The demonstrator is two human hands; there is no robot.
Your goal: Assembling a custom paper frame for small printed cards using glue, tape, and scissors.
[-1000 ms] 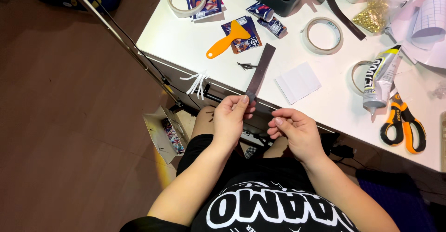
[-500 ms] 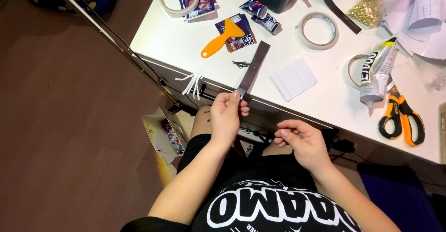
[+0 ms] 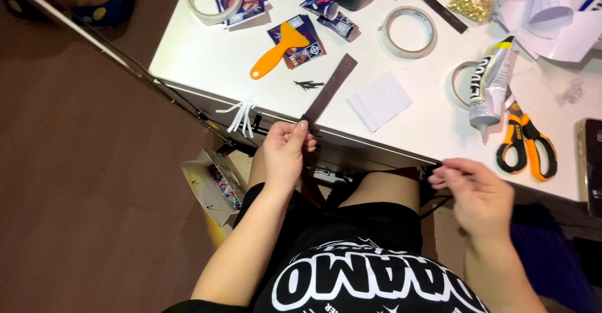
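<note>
**Dark strip at the table edge, two hands**

Item: dark strip [image 3: 329, 88], long and flat, lying slantwise on the white table [image 3: 207, 56], its near end overhanging the edge so I can grip it.

My left hand [image 3: 285, 153]: fingers curled closed, pinching that near end between thumb and fingertips.

My right hand [image 3: 480, 194]: well apart, below the table edge; fingertips drawn together on something thin and dark, too small to identify.

Nearby: orange scraper [image 3: 279, 51], black pins [image 3: 308, 85], white card [image 3: 380, 101], glue tube [image 3: 490, 82], orange scissors [image 3: 525, 142], tape roll [image 3: 409, 32].
</note>
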